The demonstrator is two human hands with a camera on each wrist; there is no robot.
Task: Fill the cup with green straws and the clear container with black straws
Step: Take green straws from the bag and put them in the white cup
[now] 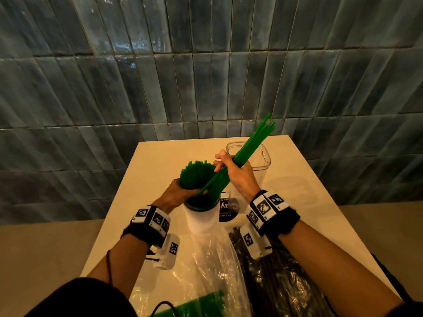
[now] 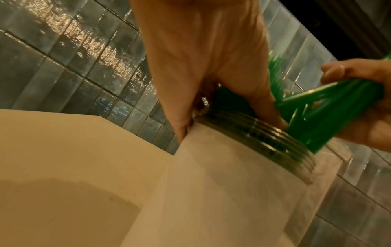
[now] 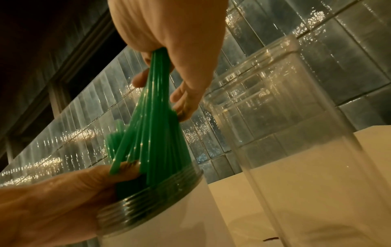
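Head view shows a white cup (image 1: 201,219) standing on the table (image 1: 151,161), its threaded clear rim packed on the left side with a bunch of green straws (image 1: 197,175) that stand up out of it. Behind and to the right of the cup stands the clear container (image 1: 263,160), upright, with nothing visible inside it. Nearer the person, black straws (image 1: 274,271) lie in a wrapper on the table, and beside them a clear bag (image 1: 206,266) with more green straws showing at the bottom edge.

The left hand (image 1: 177,194) curls round the standing bunch at the cup's rim, thumb and fingers wrapped about the straws; the left wrist view shows a fingertip touching the rim threads (image 2: 275,138).

The right hand (image 1: 235,172) grips a second, long bundle (image 1: 242,154) near its middle, fingers closed round it. This bundle is tilted, its lower ends entering the cup's mouth on the right, its upper ends fanning out above the container. In the right wrist view the lower ends splay as they reach the rim.
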